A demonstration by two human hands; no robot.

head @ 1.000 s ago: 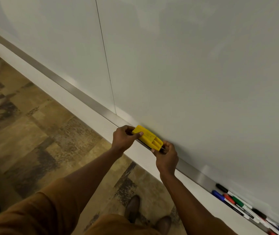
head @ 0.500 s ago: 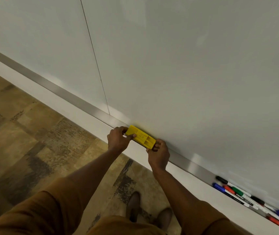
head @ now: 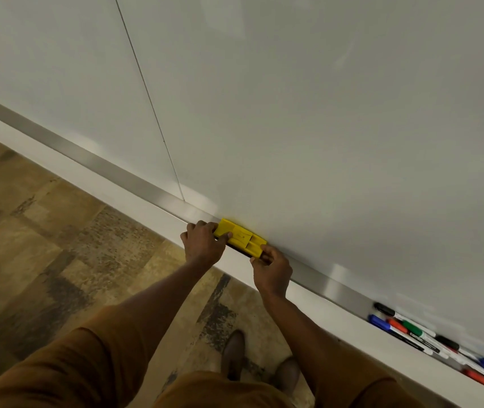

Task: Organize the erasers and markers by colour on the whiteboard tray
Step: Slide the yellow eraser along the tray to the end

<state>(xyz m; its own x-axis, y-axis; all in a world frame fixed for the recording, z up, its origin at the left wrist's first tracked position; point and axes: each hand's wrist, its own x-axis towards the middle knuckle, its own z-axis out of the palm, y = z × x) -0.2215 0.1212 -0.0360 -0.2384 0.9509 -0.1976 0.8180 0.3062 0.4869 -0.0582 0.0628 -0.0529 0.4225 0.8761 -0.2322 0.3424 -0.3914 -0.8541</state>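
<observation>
Yellow eraser (head: 242, 237) sits on the long silver tray (head: 134, 179) at the bottom of the whiteboard (head: 323, 113). Two hands hold it. The left hand (head: 202, 244) grips its left end, with curled fingers (head: 225, 237) and the thumb on top. The right hand (head: 273, 270) pinches its right end with bent fingers (head: 264, 249). Far along the tray to the right lies a bunch of markers (head: 417, 331) with black, blue, red and green caps, well apart from the eraser. Below is a brown floor (head: 43, 245).
</observation>
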